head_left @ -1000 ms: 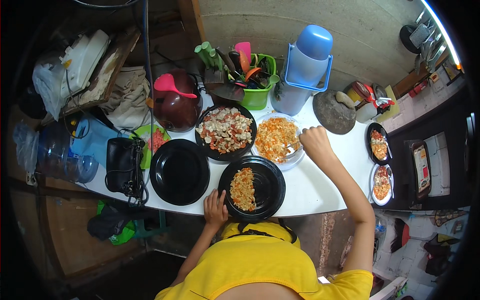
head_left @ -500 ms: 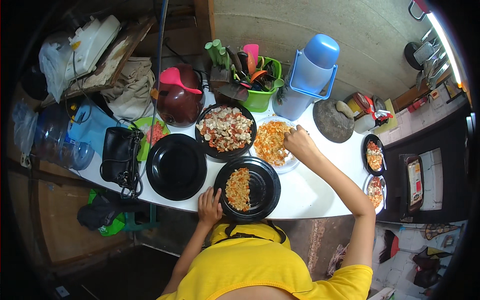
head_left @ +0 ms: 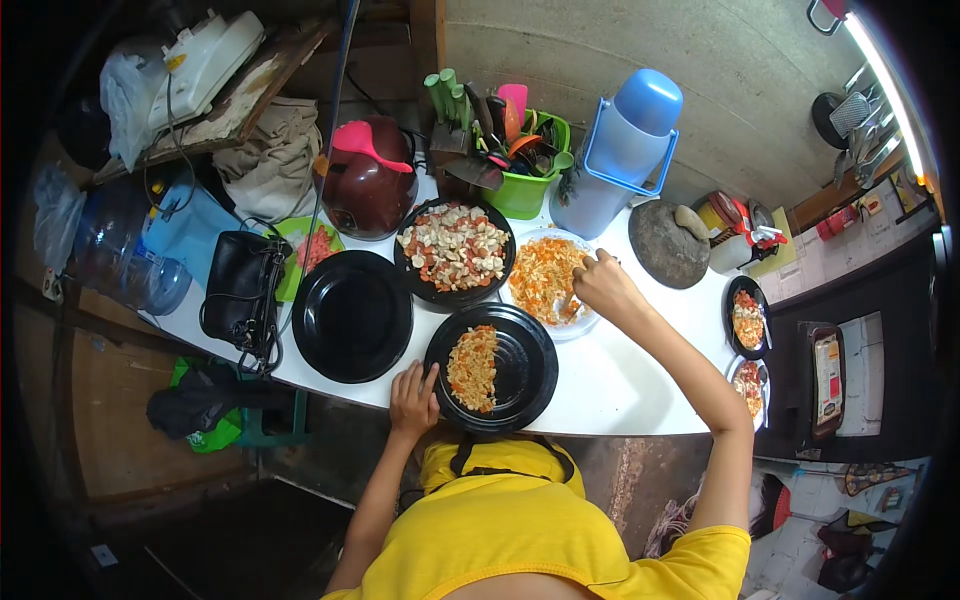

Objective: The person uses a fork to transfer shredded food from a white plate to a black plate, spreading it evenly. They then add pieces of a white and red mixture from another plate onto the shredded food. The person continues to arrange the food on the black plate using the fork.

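My right hand (head_left: pixel 606 286) is closed around what looks like a metal spoon (head_left: pixel 569 308), whose bowl sits in the orange and pale chopped food (head_left: pixel 540 275) on a white plate (head_left: pixel 585 328). The handle is mostly hidden by my fingers. In front of me lies a black plate (head_left: pixel 525 370) with a half-round portion of rice-like orange food (head_left: pixel 472 368) on its left half. My left hand (head_left: pixel 414 400) rests at that plate's left rim, fingers stretched out and touching the edge. Behind it stands a black plate heaped with sliced sausage and pale pieces (head_left: pixel 453 247).
An unfilled black plate (head_left: pixel 352 318) lies left, beside a black bag (head_left: pixel 240 300). Along the back stand a dark red rice cooker (head_left: pixel 366 195), a green utensil basket (head_left: pixel 520 193), a blue flask (head_left: pixel 612 170) and a round stone (head_left: pixel 668 245). Two filled plates (head_left: pixel 748 318) sit far right.
My right hand has shifted slightly down and right, and the spoon's bowl now shows in the food. My left hand stays at the plate's rim. The whole view has shifted a little.
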Demonstrator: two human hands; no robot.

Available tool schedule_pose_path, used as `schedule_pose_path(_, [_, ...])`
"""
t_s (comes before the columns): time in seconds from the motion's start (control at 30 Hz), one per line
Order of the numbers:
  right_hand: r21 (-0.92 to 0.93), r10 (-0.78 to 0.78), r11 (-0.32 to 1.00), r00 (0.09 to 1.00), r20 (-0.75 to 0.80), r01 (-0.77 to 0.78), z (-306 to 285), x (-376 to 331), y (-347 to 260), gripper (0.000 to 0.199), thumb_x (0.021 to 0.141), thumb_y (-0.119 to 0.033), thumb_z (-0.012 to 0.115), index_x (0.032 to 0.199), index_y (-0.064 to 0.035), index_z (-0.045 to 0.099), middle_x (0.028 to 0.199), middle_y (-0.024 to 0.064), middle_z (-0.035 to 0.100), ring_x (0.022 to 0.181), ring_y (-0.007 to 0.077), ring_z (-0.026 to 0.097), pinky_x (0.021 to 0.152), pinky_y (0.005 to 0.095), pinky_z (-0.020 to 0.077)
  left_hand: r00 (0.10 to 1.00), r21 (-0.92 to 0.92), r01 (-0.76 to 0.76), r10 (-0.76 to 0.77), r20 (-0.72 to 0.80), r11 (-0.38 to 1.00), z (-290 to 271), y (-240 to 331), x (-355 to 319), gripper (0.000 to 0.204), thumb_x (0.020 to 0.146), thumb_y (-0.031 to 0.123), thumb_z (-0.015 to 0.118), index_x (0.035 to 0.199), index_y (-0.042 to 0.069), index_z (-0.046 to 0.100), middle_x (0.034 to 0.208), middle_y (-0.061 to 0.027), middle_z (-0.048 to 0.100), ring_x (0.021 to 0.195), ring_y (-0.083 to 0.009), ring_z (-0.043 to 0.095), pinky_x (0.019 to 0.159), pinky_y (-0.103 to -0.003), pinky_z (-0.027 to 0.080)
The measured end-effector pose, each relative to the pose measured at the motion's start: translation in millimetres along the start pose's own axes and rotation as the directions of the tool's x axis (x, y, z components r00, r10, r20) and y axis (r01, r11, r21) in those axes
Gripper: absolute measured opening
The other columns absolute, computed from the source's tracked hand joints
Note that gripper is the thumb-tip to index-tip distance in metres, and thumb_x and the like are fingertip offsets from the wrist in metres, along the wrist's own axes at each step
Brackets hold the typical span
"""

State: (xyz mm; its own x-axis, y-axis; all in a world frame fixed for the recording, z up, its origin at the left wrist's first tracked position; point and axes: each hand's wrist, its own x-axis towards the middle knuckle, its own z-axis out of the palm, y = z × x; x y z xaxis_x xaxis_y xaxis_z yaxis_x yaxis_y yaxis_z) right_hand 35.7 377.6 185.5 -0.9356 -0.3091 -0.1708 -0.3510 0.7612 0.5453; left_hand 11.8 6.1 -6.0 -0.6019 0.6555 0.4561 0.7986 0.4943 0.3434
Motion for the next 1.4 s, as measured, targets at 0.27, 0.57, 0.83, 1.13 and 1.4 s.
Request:
schedule_pose_path(0.27, [-0.021,-0.096,0.995,0.994,0.059,0.097,4,10,6,0.011,0.075,-0.014,0.064,0.064,-0.0141,0.068,0.074,-0.0011,0.065,0.079,0.0156,0.064,0.068,0.0297,0.0466,1.0,0.017,-0.011,0.011,0.0,1.0,0,-1,-2,0.049,0.09,0.024,0.04,0.132,0.003,0.053,0.119,-0.0247,0.056,0.117,-0.0384,0.053,0.096,-0.05,0.041])
schedule_pose_path(0.57, [0.003,-0.119,0.993,0.99,0.079,0.119,16,13,9,0.01,0.074,-0.015,0.065,0.064,-0.0131,0.068,0.076,-0.0014,0.065,0.079,0.016,0.064,0.065,0.0293,0.0498,1.0,0.02,-0.014,0.014,-0.009,1.0,1,0,-2,0.048,0.091,0.024,0.039,0.13,0.003,0.055,0.117,-0.0241,0.057,0.116,-0.0379,0.054,0.095,-0.049,0.042])
schedule_pose_path(0.83, [0.016,-0.087,0.996,0.988,0.13,0.085,10,1,8,0.009,0.073,-0.015,0.065,0.064,-0.0136,0.067,0.075,-0.0024,0.064,0.078,0.0147,0.064,0.063,0.0279,0.0483,1.0,0.021,-0.016,0.017,-0.014,1.0,2,0,-2,0.048,0.091,0.025,0.038,0.13,0.003,0.055,0.116,-0.0235,0.058,0.114,-0.0379,0.055,0.096,-0.049,0.042])
schedule_pose_path(1.13, [0.017,-0.089,0.996,0.993,0.082,0.087,7,-1,12,0.008,0.071,-0.013,0.064,0.063,-0.0118,0.065,0.073,-0.0008,0.063,0.074,0.0138,0.064,0.062,0.0277,0.0481,1.0,0.015,-0.013,0.012,0.014,1.0,1,-3,-2,0.049,0.09,0.025,0.04,0.132,0.004,0.054,0.115,-0.0231,0.058,0.115,-0.038,0.054,0.096,-0.049,0.042])
schedule_pose_path(1.4, [-0.038,-0.043,0.998,0.999,0.025,0.044,-1,-12,20,0.009,0.073,-0.012,0.064,0.064,-0.0127,0.066,0.075,-0.0001,0.064,0.075,0.0139,0.065,0.062,0.0291,0.0482,1.0,0.009,-0.012,0.012,0.016,1.0,2,-3,-2,0.05,0.089,0.025,0.041,0.133,0.004,0.053,0.116,-0.0226,0.057,0.116,-0.0373,0.053,0.097,-0.049,0.041])
